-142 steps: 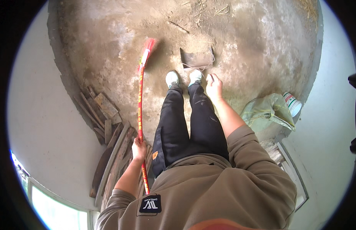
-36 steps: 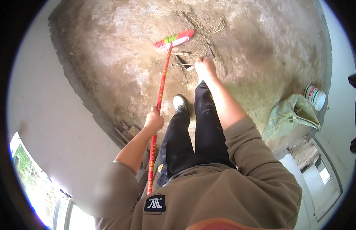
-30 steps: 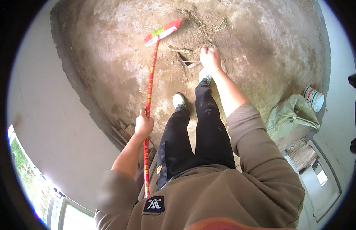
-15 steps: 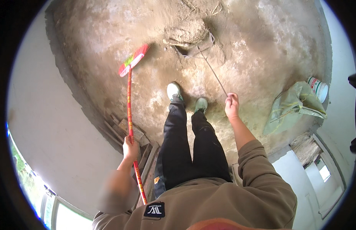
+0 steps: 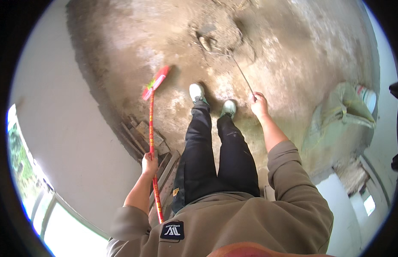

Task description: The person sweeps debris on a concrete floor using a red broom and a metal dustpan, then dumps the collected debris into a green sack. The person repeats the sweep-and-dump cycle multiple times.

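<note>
Broom head point(image 5: 156, 83) blurred, can't pick out single bristles from here. Red broom handle point(image 5: 151, 124): one stretch covered by the left hand point(image 5: 149, 164), bottom end lost behind the sweatshirt point(image 5: 250, 218), itself cut off by the lower edge. Dustpan point(image 5: 217, 53) mostly hidden by the dirt heap point(image 5: 224, 33); lumps there too smeared to identify. Top of the dustpan rod point(image 5: 242, 73) out of sight inside the right hand point(image 5: 259, 104). Straw point(image 5: 239, 5) cut by the top edge. Sack point(image 5: 336, 118) blurred, contents unclear to me; it covers part of the bucket point(image 5: 368, 99). Wood scraps point(image 5: 167, 175) partly behind left hand, handle and trousers point(image 5: 203, 150). Window point(image 5: 64, 227) clipped by the fisheye rim. Black shape point(image 5: 397, 128) at far right: can't tell.
</note>
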Tool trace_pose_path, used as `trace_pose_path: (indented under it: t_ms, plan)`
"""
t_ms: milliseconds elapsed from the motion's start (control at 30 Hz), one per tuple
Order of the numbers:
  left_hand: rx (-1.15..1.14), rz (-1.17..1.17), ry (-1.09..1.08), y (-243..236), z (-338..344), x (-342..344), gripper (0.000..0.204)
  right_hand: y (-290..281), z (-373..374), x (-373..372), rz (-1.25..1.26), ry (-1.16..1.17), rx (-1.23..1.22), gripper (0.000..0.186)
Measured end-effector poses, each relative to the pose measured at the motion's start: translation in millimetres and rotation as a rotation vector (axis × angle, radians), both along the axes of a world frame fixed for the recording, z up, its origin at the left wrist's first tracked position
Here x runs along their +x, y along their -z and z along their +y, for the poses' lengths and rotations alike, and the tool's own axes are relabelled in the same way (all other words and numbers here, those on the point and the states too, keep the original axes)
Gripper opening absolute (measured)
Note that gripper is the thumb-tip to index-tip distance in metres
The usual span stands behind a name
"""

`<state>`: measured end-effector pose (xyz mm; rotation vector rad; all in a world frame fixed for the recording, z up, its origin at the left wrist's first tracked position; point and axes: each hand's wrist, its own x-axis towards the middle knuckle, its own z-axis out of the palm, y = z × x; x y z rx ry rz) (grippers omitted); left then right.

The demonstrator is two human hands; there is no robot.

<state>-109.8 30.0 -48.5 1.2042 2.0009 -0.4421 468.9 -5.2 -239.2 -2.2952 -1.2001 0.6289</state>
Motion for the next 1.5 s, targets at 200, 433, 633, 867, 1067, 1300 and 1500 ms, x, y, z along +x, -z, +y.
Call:
trace_pose_path:
  t_ms: [200,433,633,867,1067,1300,1500]
  plan:
    - [-0.037,0.341,0.402,-73,32,-101,0.034,-26,76,-6,0.252,0.105,-0.082,0.041]
    - [-0.290,0.577,0.754,-110,105,-234,0.024,-43,187,-4,0.132,0.142,-0.008,0.064]
    - [-0.170,0.688,0.699,-72,143,-352,0.023,-92,255,-21,0.100,0.117,0.069,0.061]
    - [-0.112,0.882,0.529,-35,163,-443,0.020,-181,222,-74,0.270,0.403,-0.084,0.057]
    - [0.073,0.906,0.696,-13,151,-421,0.053,-214,167,-102,0.424,0.570,-0.006,0.055]
    - [0.066,-0.461,0.156,2,120,-93,0.047,-294,94,-178,0.661,0.832,0.224,0.043]
    - [-0.922,-1.264,-0.649,-76,39,260,0.061,-337,46,-192,0.732,1.101,0.219,0.064]
